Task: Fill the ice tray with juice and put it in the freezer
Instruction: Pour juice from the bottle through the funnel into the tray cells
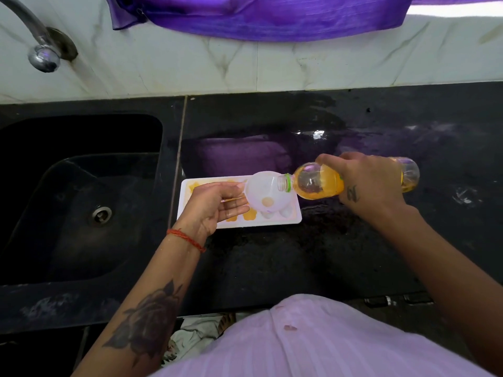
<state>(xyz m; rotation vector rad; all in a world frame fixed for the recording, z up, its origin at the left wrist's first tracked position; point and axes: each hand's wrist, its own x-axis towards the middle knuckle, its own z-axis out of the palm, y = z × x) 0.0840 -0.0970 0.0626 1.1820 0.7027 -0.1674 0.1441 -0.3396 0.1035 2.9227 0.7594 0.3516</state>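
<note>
A white ice tray (295,217) lies flat on the black counter, just right of the sink. Several of its flower-shaped cells hold orange juice; two at the front right look pale. My left hand (215,206) holds a white funnel (265,195) over the tray's right half, fingers on its left rim. My right hand (366,183) grips a clear plastic bottle of orange juice (318,183), tipped nearly level. The bottle's open mouth, with a green ring, rests on the funnel's right rim. A little orange liquid shows at the funnel's bottom.
A black sink (81,202) with a round drain lies left of the tray, a chrome tap (40,50) above it. The black counter (272,268) is wet and reflective. A purple cloth (258,17) hangs over the white tiled wall behind.
</note>
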